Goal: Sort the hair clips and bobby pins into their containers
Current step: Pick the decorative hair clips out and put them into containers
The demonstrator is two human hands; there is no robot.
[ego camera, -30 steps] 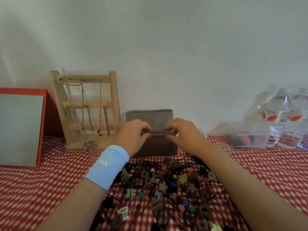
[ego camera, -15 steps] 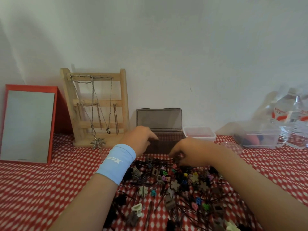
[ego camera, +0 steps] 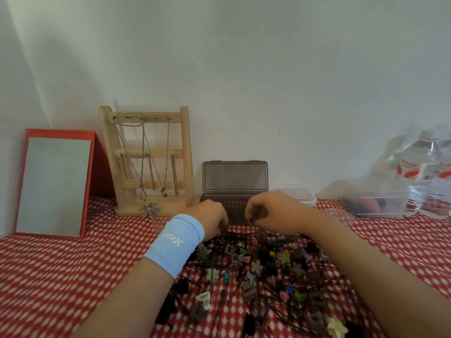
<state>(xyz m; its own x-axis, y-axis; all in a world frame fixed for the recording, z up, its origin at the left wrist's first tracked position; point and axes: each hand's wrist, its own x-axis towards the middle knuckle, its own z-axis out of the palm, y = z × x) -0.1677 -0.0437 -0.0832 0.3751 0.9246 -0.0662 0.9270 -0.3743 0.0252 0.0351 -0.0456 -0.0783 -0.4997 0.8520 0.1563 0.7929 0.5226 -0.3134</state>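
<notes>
A mixed pile of hair clips and bobby pins (ego camera: 263,272) is spread on the bench (ego camera: 61,264), just below both hands. The left hand (ego camera: 210,219) and right hand (ego camera: 273,212) are curled at the pile's far edge; whether anything is pinched cannot be told. The dark open box (ego camera: 234,181) stands directly behind them.

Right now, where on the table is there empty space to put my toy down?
The tablecloth is bare left of the left arm, in front of the red-framed mirror and the wooden necklace stand. A smaller bare patch lies at right, before the clear box. The pile of clips and pins between the arms is crowded.
</notes>
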